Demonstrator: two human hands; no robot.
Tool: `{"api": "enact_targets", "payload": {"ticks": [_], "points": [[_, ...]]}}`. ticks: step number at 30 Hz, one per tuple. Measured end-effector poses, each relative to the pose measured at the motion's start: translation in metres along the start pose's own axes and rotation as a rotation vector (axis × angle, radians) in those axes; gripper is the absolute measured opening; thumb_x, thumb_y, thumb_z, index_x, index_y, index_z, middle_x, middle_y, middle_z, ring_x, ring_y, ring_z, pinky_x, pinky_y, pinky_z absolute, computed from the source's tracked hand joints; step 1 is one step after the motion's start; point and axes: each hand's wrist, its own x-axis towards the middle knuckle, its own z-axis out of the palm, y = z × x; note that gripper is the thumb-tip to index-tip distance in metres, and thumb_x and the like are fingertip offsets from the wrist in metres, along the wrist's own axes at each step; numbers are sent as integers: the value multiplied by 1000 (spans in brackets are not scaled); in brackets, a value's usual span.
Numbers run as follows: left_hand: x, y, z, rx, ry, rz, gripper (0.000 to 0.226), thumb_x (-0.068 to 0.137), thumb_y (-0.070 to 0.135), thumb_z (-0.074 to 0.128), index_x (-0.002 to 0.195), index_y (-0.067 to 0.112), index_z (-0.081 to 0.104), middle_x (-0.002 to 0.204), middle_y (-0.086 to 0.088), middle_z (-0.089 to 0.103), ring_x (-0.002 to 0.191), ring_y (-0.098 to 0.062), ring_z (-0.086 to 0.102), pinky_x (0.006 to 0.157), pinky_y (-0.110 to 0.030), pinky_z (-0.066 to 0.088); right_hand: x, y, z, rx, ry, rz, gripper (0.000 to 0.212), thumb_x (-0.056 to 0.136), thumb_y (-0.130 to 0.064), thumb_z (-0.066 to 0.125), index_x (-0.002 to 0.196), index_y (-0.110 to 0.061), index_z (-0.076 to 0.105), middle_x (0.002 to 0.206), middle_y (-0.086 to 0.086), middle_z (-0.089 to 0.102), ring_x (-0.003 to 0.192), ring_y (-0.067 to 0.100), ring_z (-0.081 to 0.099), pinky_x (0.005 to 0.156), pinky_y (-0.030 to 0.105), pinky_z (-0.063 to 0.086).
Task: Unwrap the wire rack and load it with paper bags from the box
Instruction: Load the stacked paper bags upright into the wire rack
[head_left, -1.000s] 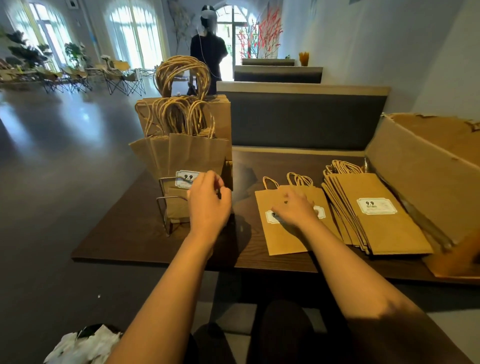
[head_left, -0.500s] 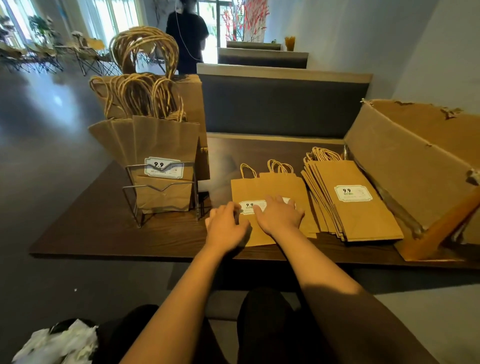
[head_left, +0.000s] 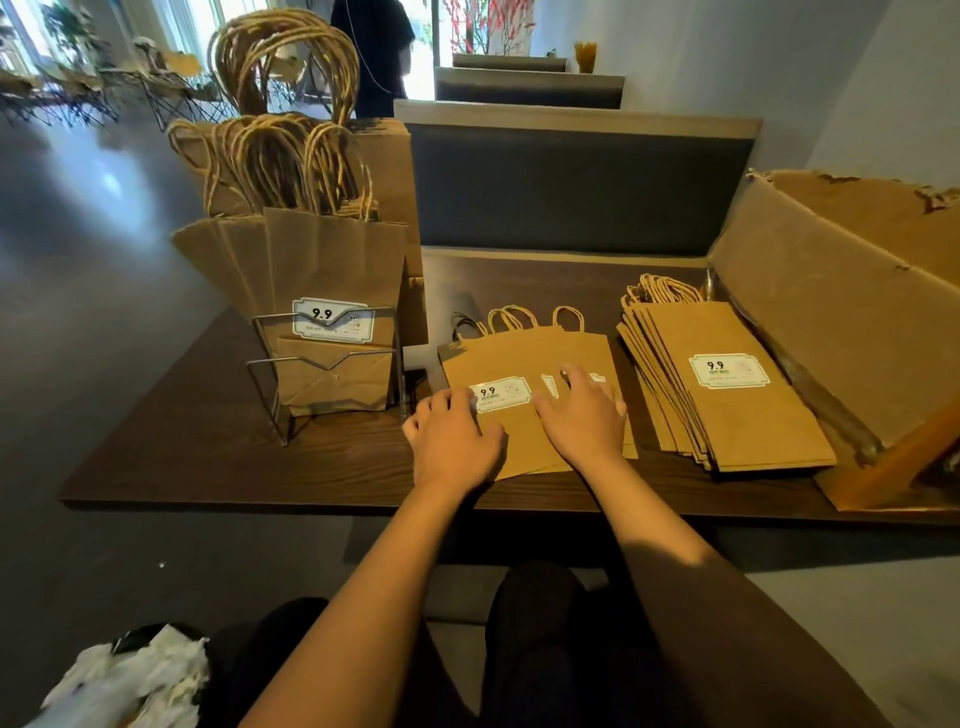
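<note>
Lying flat mid-table, a small pile of paper bags (head_left: 524, 364) runs lengthwise toward twelve o'clock, handles farthest from us. Our left hand (head_left: 452, 441) and right hand (head_left: 584, 415) rest on it, fingers spread and relaxed, gripping nothing. At ten o'clock the wire rack (head_left: 327, 374) holds upright bags.

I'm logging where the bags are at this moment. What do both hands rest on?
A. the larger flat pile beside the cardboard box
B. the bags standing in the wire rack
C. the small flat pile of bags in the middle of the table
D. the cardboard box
C: the left hand and right hand both lie on the small flat pile of bags, between the wire rack and the larger pile.
</note>
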Motion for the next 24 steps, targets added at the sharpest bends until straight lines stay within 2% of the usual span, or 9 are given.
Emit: {"api": "enact_targets", "payload": {"ticks": [5, 8, 11, 14, 16, 18, 20, 22, 24], "points": [[1, -6, -4, -99, -56, 65, 49, 84, 47, 66, 129, 31, 55, 140, 7, 53, 134, -19, 41, 109, -40, 26, -5, -4, -11, 324, -76, -33, 63, 89, -51, 69, 146, -40, 44, 136, -12, 62, 129, 13, 52, 112, 45, 31], [1, -9, -7, -238, -56, 101, 41, 85, 39, 71, 123, 33, 58, 136, 13, 55, 130, -15, 46, 103, -34, 25, -9, 0, -18, 592, -112, -19, 71, 87, -24, 79, 147, -35, 44, 138, -9, 60, 128, 11, 51, 105, 32, 43], [-2, -13, -11, -561, -74, 108, 39, 79, 26, 76, 115, 31, 63, 136, 14, 54, 129, -6, 51, 113, -38, 39, -10, 1, -22, 691, -121, -31, 75, 86, -4, 76, 147, -32, 44, 142, -7, 55, 125, 4, 48, 92, 14, 41], [-4, -19, -17, -807, -63, 20, 37, 84, 14, 75, 117, 25, 64, 136, 5, 57, 119, -10, 63, 103, -37, 52, -8, 4, -24, 746, -72, 4, 74, 87, 3, 72, 147, -31, 44, 136, -20, 51, 118, -5, 46, 89, 6, 38], [-3, -21, -23, -937, -75, -81, 34, 89, 11, 76, 119, 20, 64, 128, 4, 63, 104, -5, 69, 94, -35, 58, -6, 10, -30, 888, -40, 76, 77, 88, 7, 70, 147, -32, 42, 129, -17, 58, 112, -6, 55, 93, 15, 49], [-1, -21, -27, -941, -91, -117, 34, 91, 14, 76, 121, 21, 63, 120, 7, 66, 96, 3, 69, 86, -27, 58, -4, 19, -34, 1046, -12, 143, 81, 88, 10, 68, 150, -32, 39, 128, -3, 67, 116, 9, 65, 96, 33, 56], [1, -21, -27, -951, -129, -124, 37, 93, 18, 73, 128, 21, 61, 122, 4, 68, 99, 3, 70, 91, -28, 57, -4, 24, -36, 1155, -2, 183, 81, 89, 11, 66, 153, -31, 38, 124, 1, 70, 120, 18, 65, 98, 39, 56], [4, -21, -27, -988, -179, -145, 53, 91, 33, 74, 138, 20, 55, 124, 1, 71, 109, -7, 70, 102, -35, 53, -6, 24, -38, 1193, -22, 179, 82, 91, 10, 64, 155, -32, 35, 126, 2, 70, 123, 18, 64, 101, 45, 54], [4, -20, -28, -937, -210, -140, 67, 87, 45, 73, 145, 20, 49, 114, 4, 76, 111, -9, 70, 104, -35, 52, -8, 20, -38, 1159, -49, 131, 84, 92, 9, 64, 157, -33, 31, 131, 2, 68, 124, 16, 63, 104, 49, 51]]}}
